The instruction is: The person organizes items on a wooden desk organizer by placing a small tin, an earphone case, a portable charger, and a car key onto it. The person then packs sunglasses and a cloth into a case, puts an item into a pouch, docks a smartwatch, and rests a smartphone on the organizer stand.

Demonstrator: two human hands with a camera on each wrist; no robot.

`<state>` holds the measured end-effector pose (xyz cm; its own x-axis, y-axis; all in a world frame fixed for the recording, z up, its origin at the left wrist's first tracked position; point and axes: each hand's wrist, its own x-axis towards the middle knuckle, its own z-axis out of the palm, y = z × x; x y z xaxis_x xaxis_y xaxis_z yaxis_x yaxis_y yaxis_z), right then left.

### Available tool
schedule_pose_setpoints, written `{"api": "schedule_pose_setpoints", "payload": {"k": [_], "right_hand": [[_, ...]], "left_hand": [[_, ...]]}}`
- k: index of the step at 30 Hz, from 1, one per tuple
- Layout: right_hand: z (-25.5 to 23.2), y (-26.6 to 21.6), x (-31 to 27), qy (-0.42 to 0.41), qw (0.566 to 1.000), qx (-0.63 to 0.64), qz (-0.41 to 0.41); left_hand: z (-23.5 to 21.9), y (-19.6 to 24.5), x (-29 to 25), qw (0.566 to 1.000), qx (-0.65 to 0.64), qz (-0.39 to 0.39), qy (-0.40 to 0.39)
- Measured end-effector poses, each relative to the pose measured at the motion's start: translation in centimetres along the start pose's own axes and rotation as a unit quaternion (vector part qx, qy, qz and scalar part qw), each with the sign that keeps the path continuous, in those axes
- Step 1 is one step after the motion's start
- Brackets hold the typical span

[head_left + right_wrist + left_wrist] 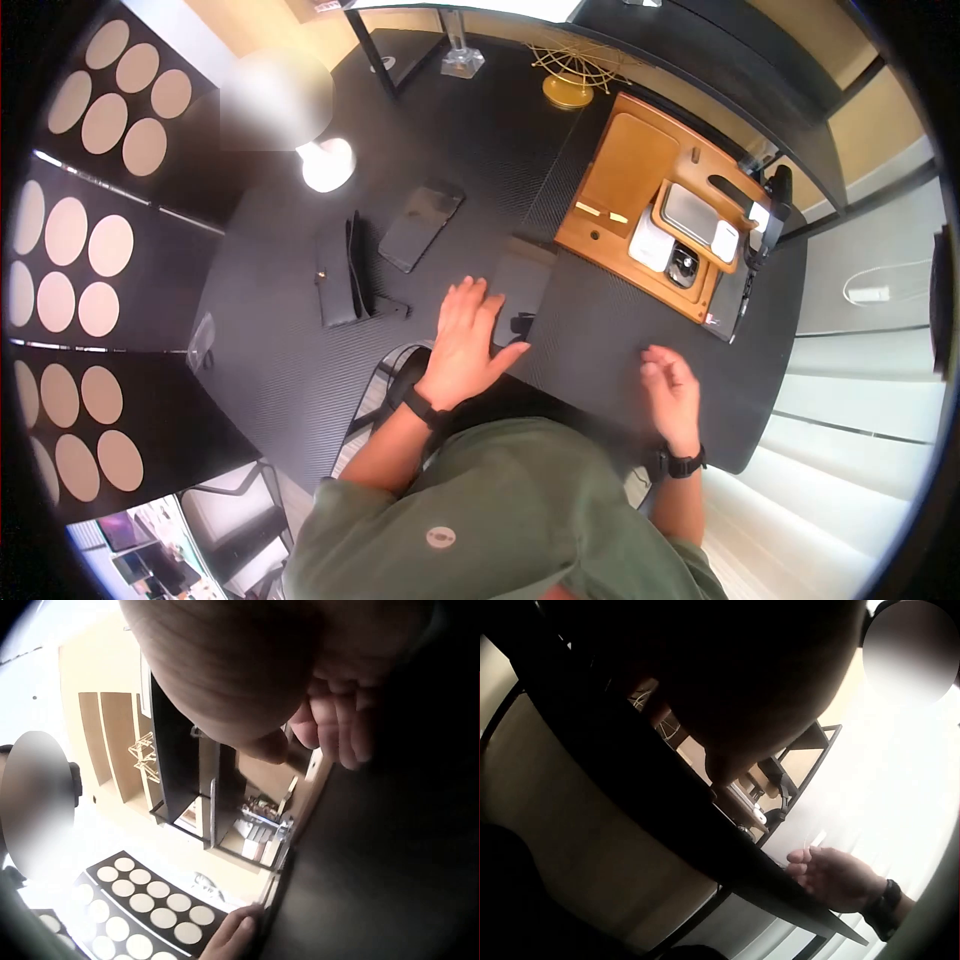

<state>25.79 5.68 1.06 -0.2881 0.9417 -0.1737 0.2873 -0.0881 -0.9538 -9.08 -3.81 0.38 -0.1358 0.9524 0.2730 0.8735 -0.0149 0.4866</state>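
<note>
In the head view the left hand (464, 341) lies palm down at the desk's near edge, fingers extended and thumb spread, beside a dark flat rectangular item (524, 272) with a small black object (521, 324) on it. To the right, the right hand (672, 398) hovers over or near the desk edge with loosely bent fingers and nothing visible in them. A black wallet-like case (343, 272) stands partly unfolded left of the left hand, and a dark phone-like slab (422, 227) lies between them and farther back.
A wooden organizer (632, 165) with white and metallic devices sits at the back right. A white lamp (328, 165) stands back left, a gold wire ornament (568, 90) and a clear glass piece (462, 60) at the rear. Panels with pale circles (66, 231) border the left.
</note>
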Motion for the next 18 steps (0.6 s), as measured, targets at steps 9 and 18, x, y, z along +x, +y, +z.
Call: {"api": "schedule_pose_setpoints", "payload": {"k": [9, 18], "right_hand": [[8.1, -4.1, 2.6, -0.178, 0.983, 0.050, 0.022], [9.1, -2.0, 3.1, -0.215, 0.959, 0.181, 0.026]], "left_hand": [[0.5, 1.6, 0.2, 1.000, -0.012, -0.019, 0.010], [1.6, 2.2, 0.0, 0.999, -0.042, -0.010, 0.014]]}}
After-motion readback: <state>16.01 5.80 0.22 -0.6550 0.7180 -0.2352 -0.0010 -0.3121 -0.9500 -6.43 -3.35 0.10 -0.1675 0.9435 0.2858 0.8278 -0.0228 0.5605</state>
